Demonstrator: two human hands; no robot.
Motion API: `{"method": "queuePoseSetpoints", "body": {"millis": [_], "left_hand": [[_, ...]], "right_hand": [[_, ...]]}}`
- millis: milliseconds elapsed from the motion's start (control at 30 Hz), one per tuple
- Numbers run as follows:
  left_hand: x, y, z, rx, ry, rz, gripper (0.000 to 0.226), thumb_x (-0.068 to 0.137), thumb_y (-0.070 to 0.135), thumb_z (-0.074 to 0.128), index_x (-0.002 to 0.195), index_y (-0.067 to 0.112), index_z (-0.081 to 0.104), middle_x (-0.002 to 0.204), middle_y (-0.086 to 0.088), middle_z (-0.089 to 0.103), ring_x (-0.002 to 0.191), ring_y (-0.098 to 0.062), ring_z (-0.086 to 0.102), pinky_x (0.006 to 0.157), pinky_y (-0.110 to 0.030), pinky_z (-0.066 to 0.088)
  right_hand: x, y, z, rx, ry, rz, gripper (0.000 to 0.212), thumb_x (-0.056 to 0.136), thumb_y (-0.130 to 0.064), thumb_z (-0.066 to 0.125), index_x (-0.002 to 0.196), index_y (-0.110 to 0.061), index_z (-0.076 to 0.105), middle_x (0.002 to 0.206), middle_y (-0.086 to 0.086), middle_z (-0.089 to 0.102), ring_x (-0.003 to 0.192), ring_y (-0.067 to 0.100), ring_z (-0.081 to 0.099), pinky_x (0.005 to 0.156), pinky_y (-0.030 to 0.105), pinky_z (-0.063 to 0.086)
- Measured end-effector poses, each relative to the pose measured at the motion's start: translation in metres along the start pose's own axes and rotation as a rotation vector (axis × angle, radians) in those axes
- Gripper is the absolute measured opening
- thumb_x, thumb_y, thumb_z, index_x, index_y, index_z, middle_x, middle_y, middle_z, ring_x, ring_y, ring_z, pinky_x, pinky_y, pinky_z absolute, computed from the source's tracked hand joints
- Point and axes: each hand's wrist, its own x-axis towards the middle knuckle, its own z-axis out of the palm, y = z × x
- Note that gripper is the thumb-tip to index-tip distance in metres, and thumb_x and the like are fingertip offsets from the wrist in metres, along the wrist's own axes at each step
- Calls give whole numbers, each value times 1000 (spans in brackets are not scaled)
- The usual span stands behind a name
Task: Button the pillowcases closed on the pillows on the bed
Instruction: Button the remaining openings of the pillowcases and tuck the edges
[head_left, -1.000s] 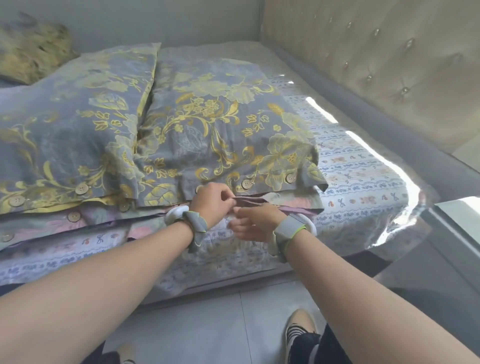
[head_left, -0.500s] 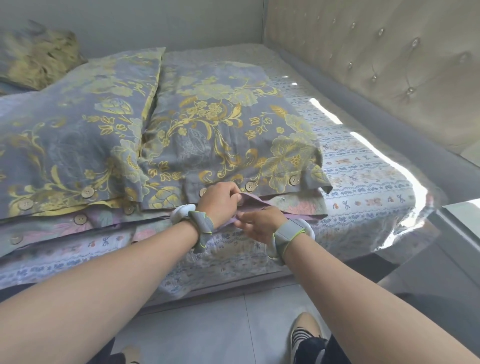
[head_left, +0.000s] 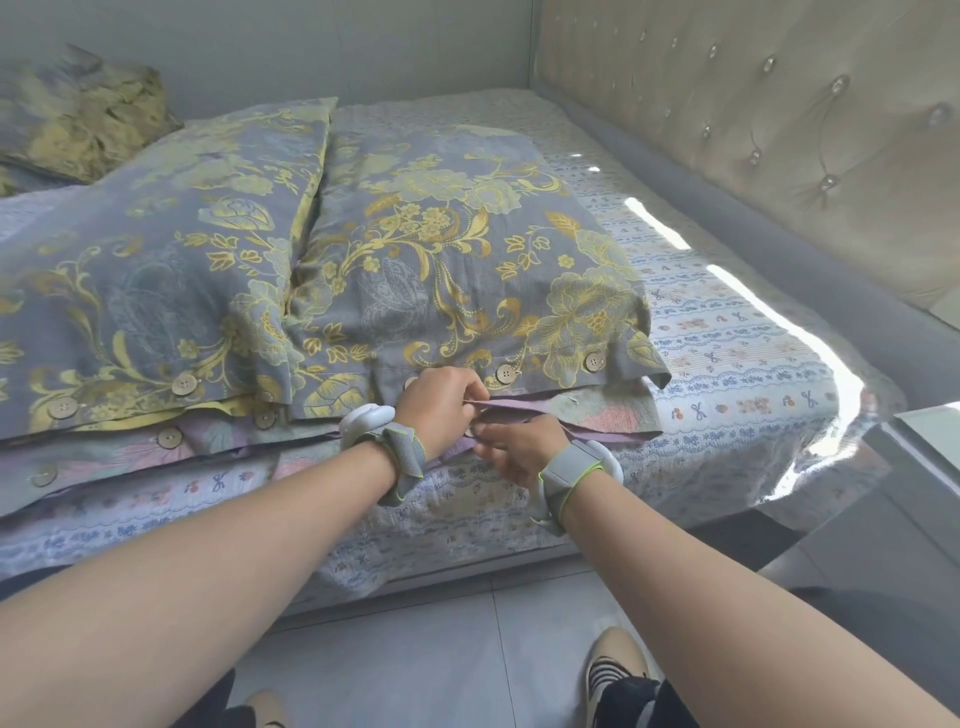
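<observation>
Reaching over the near edge of the bed (head_left: 727, 395), both forearms meet at the open end of the lower pillowcase (head_left: 608, 418), a pastel one lying under the grey-and-gold pair. The step in hand looks like closing one button on its lilac hem (head_left: 524, 407). To do it well, the top flap should be pulled flat so the hole lies right over the button, then the button tipped on edge and pushed through while the other hand draws the cloth back over it.

The left hand (head_left: 436, 408) is knuckles-up, fingers curled, pinching the upper flap of the hem. The right hand (head_left: 511, 449) sits just below and beside it, thumb and fingers pinched on the lower layer. A small round shape (head_left: 470, 430) between the two thumbs is probably the button, though too small to be sure. Each wrist wears a grey band.

Just beyond, the top pillowcase (head_left: 467, 270) shows wooden buttons (head_left: 505, 373) along its near hem, seemingly fastened. Its neighbour (head_left: 156, 249) lies to the left, also with buttons. At the far left corner sits a cushion (head_left: 78, 114). A tufted headboard (head_left: 779, 156) runs along the right edge.
</observation>
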Motion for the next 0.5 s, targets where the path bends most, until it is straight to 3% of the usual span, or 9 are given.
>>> {"method": "queuePoseSetpoints", "body": {"millis": [67,133,200,300,333,433,500], "left_hand": [[-2,1,1,64,6,11,21,83,7,57,92,19,73,98,0,71,98,-21,63,88,-38,51],[-5,2,1,122,15,22,20,84,8,56,90,18,71,99,-2,70,99,-23,62,88,-39,49],[-6,2,1,155,26,33,19,85,9,55,90,19,70,100,-3,68,100,-25,61,90,-40,47],[-5,1,-2,188,51,28,19,86,9,54,91,20,68,101,-2,68,101,-25,60,95,-41,43],[-5,1,-3,185,52,23,19,86,8,53,91,19,68,101,-2,68,102,-25,60,96,-41,43],[-4,1,-5,174,33,13,19,85,9,53,90,19,68,100,-2,69,101,-25,61,94,-41,45],[-4,2,-6,149,22,-6,19,84,10,54,90,20,69,98,-1,70,100,-24,62,92,-41,47]], "right_hand": [[0,0,1,23,-14,10,23,81,1,72,101,12,66,69,15,66,63,19,64,64,29,45],[-2,-1,1,-2,-40,19,18,82,1,71,98,9,67,63,11,68,54,13,67,53,22,49],[-4,-3,0,-13,-66,32,15,84,0,69,97,7,68,71,14,70,53,10,68,48,18,50],[-5,-6,-3,32,-80,40,27,86,2,67,108,16,63,96,26,67,79,24,69,75,26,55],[-6,-7,-4,43,-79,38,30,86,2,67,111,17,61,98,27,66,80,26,68,77,28,55],[-8,-8,-2,72,-71,28,31,85,3,67,113,15,61,90,21,68,66,18,67,59,22,57],[-9,-9,-1,89,-72,27,29,87,4,65,113,15,61,89,20,67,67,20,66,59,23,58]]}}
